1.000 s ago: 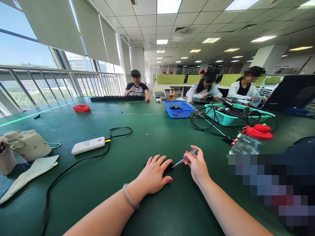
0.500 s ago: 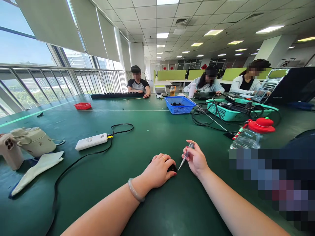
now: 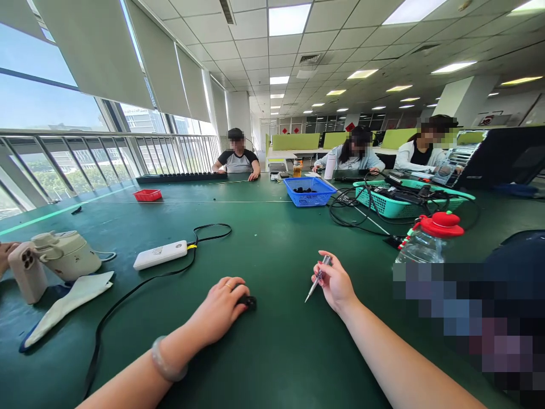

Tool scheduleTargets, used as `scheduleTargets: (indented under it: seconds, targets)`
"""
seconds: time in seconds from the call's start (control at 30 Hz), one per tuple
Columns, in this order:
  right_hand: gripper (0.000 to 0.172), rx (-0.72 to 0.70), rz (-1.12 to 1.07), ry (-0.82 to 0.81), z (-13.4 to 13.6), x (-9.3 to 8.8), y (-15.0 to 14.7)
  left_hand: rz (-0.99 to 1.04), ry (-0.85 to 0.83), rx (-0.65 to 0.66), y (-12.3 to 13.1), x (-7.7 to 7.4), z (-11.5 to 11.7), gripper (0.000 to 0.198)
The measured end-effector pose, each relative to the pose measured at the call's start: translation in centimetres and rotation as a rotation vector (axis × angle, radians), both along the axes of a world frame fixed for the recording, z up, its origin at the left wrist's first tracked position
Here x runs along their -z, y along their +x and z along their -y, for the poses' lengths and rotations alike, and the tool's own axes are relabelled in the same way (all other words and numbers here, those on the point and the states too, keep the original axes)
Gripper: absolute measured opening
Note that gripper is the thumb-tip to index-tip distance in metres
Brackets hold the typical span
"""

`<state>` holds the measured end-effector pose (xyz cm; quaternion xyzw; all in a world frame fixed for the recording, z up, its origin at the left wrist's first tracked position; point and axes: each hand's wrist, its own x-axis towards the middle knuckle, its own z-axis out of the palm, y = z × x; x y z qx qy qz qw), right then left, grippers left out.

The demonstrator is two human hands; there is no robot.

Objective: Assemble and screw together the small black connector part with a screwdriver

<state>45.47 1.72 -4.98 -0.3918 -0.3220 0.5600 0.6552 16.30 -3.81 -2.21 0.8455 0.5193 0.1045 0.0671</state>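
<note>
My left hand, with a ring on one finger and a pale bangle at the wrist, is closed over a small black object on the green table. Only the object's right end shows past the fingers, so its kind is hidden. My right hand grips a slim screwdriver with a see-through handle. The screwdriver's metal tip slants down and left over the table, apart from the black object.
A white power bank with a black cable lies to the left, near a phone and a cream container. A red tray, blue basket, green basket and red-capped bottle stand around. Several people sit beyond.
My left hand has moved left with the black object, away from the screwdriver tip. My right hand keeps hold of the screwdriver. The camera view has tilted up slightly.
</note>
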Motion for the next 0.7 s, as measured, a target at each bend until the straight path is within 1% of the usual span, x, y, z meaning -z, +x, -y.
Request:
scheduleTargets:
  seconds: [0.1,0.23,0.33,0.4,0.47,0.6,0.7]
  targets:
    - [0.042,-0.007,0.018,0.01,0.0,0.0,-0.1,-0.035,0.025,-0.151,-5.2,0.5,-1.4,0.021]
    - [0.045,0.0,0.021,0.008,-0.2,0.1,-0.1,-0.114,0.054,-0.368,-12.0,0.8,-3.4,0.034]
    - [0.047,0.028,0.056,0.002,-0.6,0.4,-0.3,-0.164,0.063,-0.404,-15.6,0.5,-4.2,0.042]
    - [0.048,0.05,0.104,0.007,-1.1,0.6,-0.6,-0.194,0.078,-0.434,-16.8,0.0,-4.5,0.043]
    - [0.047,0.069,0.16,0.009,-1.7,0.7,-0.9,-0.217,0.075,-0.454,-17.3,-0.8,-4.6,0.043]
    - [0.046,0.084,0.212,0.005,-2.5,0.8,-1.2,-0.223,0.092,-0.512,-16.7,-3.1,-4.8,0.04]
    - [0.047,0.086,0.172,0.01,-2.6,0.7,-1.1,-0.14,0.15,-0.604,-16.1,-4.7,-4.6,0.042]
